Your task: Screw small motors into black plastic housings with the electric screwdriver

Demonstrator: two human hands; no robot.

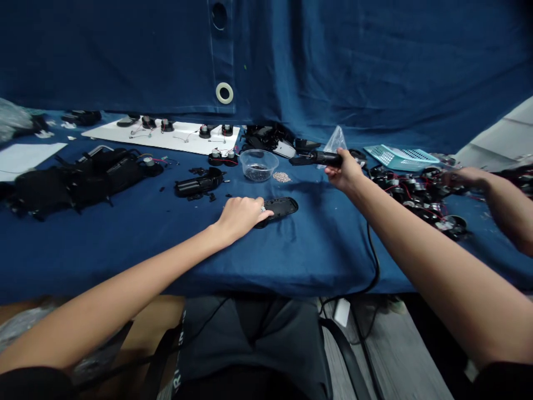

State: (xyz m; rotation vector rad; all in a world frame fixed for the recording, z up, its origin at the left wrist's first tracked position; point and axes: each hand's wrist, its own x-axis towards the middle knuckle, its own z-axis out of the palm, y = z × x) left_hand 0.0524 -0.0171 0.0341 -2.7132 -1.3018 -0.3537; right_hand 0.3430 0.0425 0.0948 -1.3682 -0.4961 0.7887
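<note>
My left hand (244, 215) is closed on the near end of a black plastic housing (282, 207), which lies on the blue cloth with its hollow side up. Raised off the table, my right hand (347, 170) grips a black corded electric screwdriver (320, 159) that points left. Its tip is hard to make out. Between the two hands, a little further back, is a pile of small screws (282, 176). Beside the pile stands a clear plastic bowl (259, 166) with small dark pieces in it. Another black plastic part (200, 183) lies left of the bowl.
Black housings (79, 180) are heaped at the left. Small speakers stand on a white board (166, 136) at the back. A teal basket (402, 157) and wired speakers (416, 191) lie at the right, where another person's hand (464, 176) reaches in. A cable (376, 261) hangs over the table edge.
</note>
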